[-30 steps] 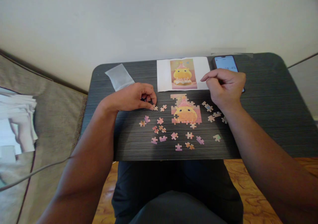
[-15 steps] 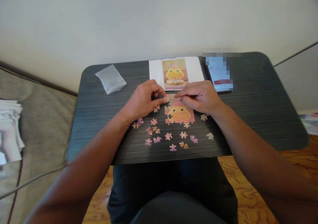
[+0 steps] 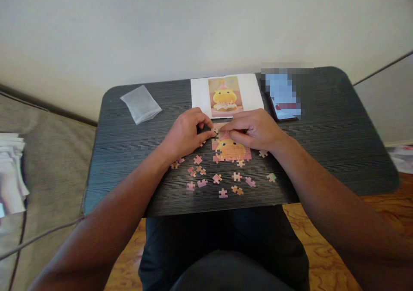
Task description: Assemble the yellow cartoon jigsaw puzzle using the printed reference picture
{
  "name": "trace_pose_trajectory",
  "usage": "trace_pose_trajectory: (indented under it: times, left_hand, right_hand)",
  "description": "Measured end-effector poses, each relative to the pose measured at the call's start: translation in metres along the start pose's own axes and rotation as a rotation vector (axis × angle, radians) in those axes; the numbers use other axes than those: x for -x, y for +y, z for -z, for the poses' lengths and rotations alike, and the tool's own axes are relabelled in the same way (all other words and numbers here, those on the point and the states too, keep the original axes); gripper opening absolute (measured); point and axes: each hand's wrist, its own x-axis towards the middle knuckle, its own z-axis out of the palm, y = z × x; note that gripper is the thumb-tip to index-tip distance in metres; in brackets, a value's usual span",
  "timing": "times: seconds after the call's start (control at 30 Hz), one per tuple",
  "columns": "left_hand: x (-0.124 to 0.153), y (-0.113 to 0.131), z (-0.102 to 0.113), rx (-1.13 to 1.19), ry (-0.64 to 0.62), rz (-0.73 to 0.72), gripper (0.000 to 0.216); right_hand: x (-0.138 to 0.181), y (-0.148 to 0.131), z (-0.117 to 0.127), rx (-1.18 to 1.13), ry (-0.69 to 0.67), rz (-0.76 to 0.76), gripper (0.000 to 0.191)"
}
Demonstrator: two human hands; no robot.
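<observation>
A partly joined jigsaw puzzle (image 3: 231,149) with a yellow figure lies on the dark table, its left side uneven with gaps. My left hand (image 3: 185,132) is at its upper left corner, thumb and index finger pinched on a small puzzle piece (image 3: 215,132) at the edge. From the right, my right hand (image 3: 261,130) reaches over the puzzle's top, its index finger and thumb apart and touching the joined pieces. That hand covers the upper right part. Several loose pieces lie nearer me, among them a pink piece (image 3: 217,179) and a purple piece (image 3: 223,193).
Behind the puzzle lies a printed reference sheet (image 3: 200,95) with the same picture. A clear plastic bag (image 3: 141,105) is at the back left of the table (image 3: 338,153); a phone (image 3: 284,97) lies at the back right. A wall stands behind the table.
My right hand's index fingertip has slid left along the puzzle's top, closer to my left fingers. My left hand stays at the corner. The view has shifted slightly.
</observation>
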Motion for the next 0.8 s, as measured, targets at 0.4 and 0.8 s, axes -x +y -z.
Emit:
trace_pose_trajectory:
  times: [0.4,0.8]
  left_hand:
    - [-0.001,-0.004,0.004,0.024,-0.030,-0.019,0.016]
    - [0.000,-0.014,0.010,0.049,-0.072,-0.260,0.013]
  right_hand:
    - [0.000,-0.001,0.000,0.062,-0.042,-0.014,0.027]
    - [0.001,-0.004,0.001,0.189,-0.069,0.022,0.030]
